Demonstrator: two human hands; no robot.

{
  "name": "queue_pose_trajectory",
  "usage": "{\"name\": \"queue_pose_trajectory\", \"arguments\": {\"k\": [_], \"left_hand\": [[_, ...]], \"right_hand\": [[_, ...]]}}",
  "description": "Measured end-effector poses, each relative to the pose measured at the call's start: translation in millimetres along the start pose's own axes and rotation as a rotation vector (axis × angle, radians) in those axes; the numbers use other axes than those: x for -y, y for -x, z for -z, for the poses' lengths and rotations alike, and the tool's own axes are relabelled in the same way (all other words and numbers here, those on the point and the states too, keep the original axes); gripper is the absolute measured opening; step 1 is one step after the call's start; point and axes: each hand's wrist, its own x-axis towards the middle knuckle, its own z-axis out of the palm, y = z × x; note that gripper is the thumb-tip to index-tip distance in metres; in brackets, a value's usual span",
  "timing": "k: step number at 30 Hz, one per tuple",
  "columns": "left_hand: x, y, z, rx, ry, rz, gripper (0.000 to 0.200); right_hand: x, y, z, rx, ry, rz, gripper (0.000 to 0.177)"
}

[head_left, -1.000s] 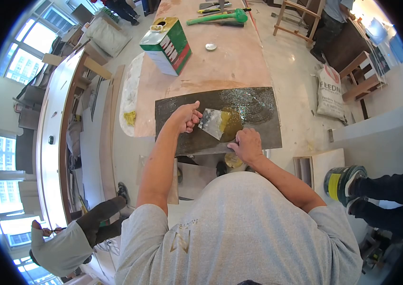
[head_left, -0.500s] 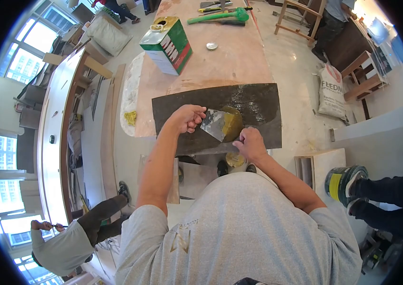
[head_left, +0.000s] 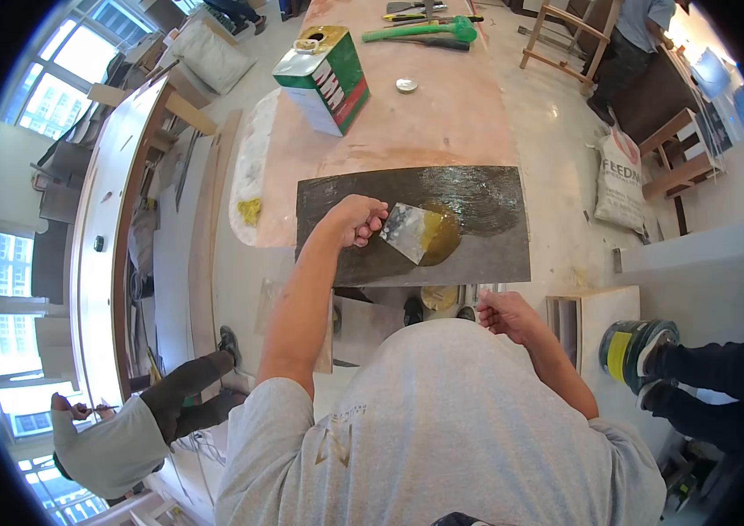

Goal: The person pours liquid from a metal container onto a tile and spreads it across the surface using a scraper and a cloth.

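Observation:
A dark rectangular sheet (head_left: 477,254) lies at the near end of the workbench, with wet, shiny amber-brown adhesive (head_left: 444,241) pooled and streaked on it. My left hand (head_left: 356,221) is closed on the left corner of a flat, square spreader (head_left: 403,230), whose face is smeared whitish. The spreader's right edge touches the pool. My right hand (head_left: 512,317) hovers off the sheet's near edge, close to my shirt. Its fingers are loosely curled, and I see nothing in them.
Farther up the bench (head_left: 433,114) stand a green-and-white metal can (head_left: 324,83), a round cap (head_left: 406,85) and a green-handled tool (head_left: 420,31). A co-worker (head_left: 122,443) is at the lower left. A green bucket (head_left: 639,351) and a sack (head_left: 620,180) stand right.
My right hand has let go of the sheet's near edge and drawn back toward my body. My left hand keeps the spreader on the sheet. The view has shifted slightly.

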Motion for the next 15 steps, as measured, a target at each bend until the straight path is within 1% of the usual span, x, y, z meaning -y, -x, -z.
{"name": "queue_pose_trajectory", "arguments": {"k": [2, 5, 8, 13, 15], "left_hand": [[-1.0, -4.5, 0.1, 0.002, -0.016, 0.014, 0.025], [-3.6, -8.2, -3.4, -0.009, -0.045, 0.016, 0.026], [-6.4, -6.4, -8.4, -0.031, -0.070, 0.013, 0.026], [-5.5, -10.1, -6.0, -0.016, -0.053, 0.023, 0.026], [-5.6, -11.7, -3.6, 0.026, -0.011, 0.036, 0.026]], "right_hand": [[-16.5, -25.0, -0.3, 0.023, -0.034, -0.023, 0.043], [-11.6, -34.3, -10.0, 0.113, -0.193, -0.028, 0.047], [-14.2, -46.6, -12.2, 0.185, -0.284, -0.010, 0.049], [-19.9, -57.4, -13.7, 0.194, -0.381, 0.006, 0.047], [-21.6, -59.8, -13.6, 0.196, -0.394, 0.009, 0.047]]}}
